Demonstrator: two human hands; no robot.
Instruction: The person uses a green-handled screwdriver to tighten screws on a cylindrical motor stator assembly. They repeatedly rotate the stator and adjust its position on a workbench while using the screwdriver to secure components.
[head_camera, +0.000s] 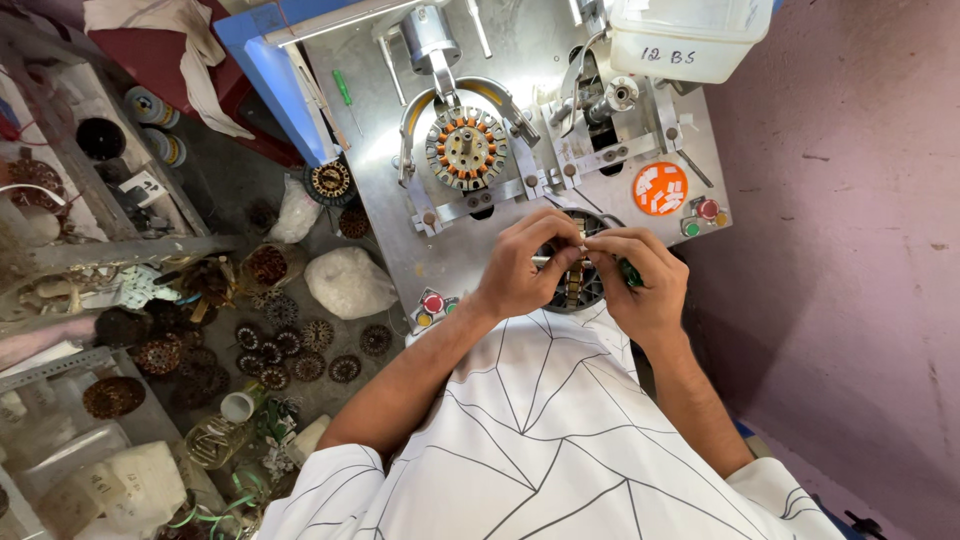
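a: so, how many of each on the bench?

b: two bare hands, one person in a white shirt with thin black lines (540, 430). one round stator core (578, 285) under the hands, a second stator (466, 148) with orange-tipped slots clamped in the winding machine (520, 60). one orange round sticker (660, 188), one red button (708, 208) and one green button (691, 229) at the right edge, one more red button (433, 302) at the front edge near the left wrist. one white plastic tub (690, 35) at the top.

a: and the hands?

b: the left hand (520, 270) is curled over the near stator core, fingers pinching a small pale piece at its top. the right hand (640, 285) is closed round a green-handled tool (630, 272), thumb meeting the left fingers over the core.

a: how does that core look?

b: dark ring, metal teeth, mostly hidden by the fingers. it lies on the machine's steel plate (400, 230) at its front edge, just in front of the clamped stator.

a: the surroundings?

b: grey metal plate, scuffed. left and below it, a cluttered floor (230, 200) strewn with at least a dozen dark wound cores (290, 345), a white bag (348, 282), a clear bottle (215, 440). to the right, a plain mauve wall (850, 250).
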